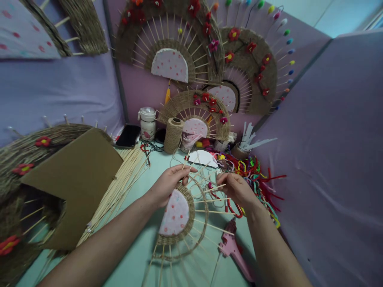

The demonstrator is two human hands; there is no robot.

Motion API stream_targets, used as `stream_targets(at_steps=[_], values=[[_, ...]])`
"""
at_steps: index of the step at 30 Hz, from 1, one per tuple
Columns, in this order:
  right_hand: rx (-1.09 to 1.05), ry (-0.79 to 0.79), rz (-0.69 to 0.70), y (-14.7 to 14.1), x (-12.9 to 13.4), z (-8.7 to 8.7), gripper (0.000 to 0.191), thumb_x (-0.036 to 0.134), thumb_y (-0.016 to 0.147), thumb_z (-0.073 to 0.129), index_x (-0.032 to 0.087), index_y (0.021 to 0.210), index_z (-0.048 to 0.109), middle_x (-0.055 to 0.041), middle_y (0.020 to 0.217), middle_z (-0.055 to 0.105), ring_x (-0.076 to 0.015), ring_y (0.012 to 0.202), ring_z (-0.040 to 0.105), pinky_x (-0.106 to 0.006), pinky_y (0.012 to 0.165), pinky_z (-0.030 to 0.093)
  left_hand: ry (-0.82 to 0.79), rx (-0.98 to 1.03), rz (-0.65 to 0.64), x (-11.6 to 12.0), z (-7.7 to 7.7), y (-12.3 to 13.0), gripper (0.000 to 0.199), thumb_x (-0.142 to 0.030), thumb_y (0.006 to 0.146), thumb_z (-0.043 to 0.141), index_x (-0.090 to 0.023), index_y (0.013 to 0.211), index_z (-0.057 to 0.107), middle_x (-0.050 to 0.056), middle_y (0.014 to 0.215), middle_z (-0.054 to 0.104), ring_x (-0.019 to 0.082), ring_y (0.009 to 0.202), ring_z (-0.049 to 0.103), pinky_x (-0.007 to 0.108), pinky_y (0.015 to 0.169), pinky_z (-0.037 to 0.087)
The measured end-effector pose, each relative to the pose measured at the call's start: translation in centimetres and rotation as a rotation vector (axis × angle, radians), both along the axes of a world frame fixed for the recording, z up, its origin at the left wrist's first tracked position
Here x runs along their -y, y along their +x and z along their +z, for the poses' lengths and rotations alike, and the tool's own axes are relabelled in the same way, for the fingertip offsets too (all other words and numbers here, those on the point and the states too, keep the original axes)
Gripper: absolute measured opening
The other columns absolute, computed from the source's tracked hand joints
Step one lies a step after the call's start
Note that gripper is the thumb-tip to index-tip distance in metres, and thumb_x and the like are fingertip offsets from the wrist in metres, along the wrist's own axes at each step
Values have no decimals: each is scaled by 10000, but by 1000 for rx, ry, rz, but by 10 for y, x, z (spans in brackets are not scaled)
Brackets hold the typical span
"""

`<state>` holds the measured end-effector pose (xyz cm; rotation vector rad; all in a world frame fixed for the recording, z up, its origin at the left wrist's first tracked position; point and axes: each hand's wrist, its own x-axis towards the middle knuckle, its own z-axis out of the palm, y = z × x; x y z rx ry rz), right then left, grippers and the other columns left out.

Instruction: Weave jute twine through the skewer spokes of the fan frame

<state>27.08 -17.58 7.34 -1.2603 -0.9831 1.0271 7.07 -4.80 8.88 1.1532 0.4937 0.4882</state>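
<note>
A half-round fan frame of woven twine and thin sticks, with a white, red-spotted fabric centre (176,212), is held above the table. My left hand (170,181) is closed on its upper end, fingers around the sticks and the woven band. Near the stick tips on the upper right, my right hand (235,187) has its fingers pinched together; a strand seems to run there, but what they hold is too small to make out. Loose twine loops (196,187) hang between the hands. An outer ring of twine crosses the spread sticks.
A pink glue gun (233,249) lies at the lower right. Behind stand a twine spool (173,135) and a lidded jar (147,124). Coloured pipe cleaners (263,183) fill the right. Thin sticks (122,179) and brown cardboard (86,183) lie left. Finished fans (254,67) hang behind.
</note>
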Motion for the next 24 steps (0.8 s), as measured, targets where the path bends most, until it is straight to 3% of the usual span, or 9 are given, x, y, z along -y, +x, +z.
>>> stream_targets(at_steps=[4,7,13,16,20,24], values=[[-97,-90,159,-9,-6,-16,511,653,677,615,149,620,671,-26,591,530,-138,571,457,-264,535,349,-178,51,-53,0,1,-2,277,-368,741,612,-148,898,674,-56,531,411,55,457,309,201,450,220],[-126,-111,166,-12,-6,-23,548,689,675,584,152,595,660,-27,588,530,-138,574,472,-267,550,373,-241,58,-57,0,0,-3,299,-398,733,629,-146,884,684,-64,511,384,48,447,304,195,439,216],[-148,-161,101,-16,-2,-16,629,747,668,524,139,629,679,-41,602,540,-135,575,470,-260,543,386,-112,-83,-177,-2,0,-6,308,-299,615,752,-141,876,706,-32,571,511,36,461,359,181,440,228],[-113,-166,79,-17,1,-12,598,720,684,541,142,664,690,-48,657,572,-127,585,488,-255,566,399,-80,-97,-182,-5,1,-7,300,-306,636,738,-143,886,713,-35,545,504,41,458,359,183,431,220],[-87,-193,50,-13,4,-12,574,708,686,554,156,707,708,-71,808,610,-134,653,537,-255,622,424,-134,-52,-137,-7,2,-7,253,-291,660,725,-156,873,707,-20,618,566,54,525,460,174,476,321],[-66,-207,136,-7,6,-9,685,773,670,480,144,790,723,-64,721,589,-141,633,520,-253,594,393,-243,13,-198,-6,3,-7,198,-246,691,706,-139,854,669,71,905,675,131,760,622,252,712,475]])
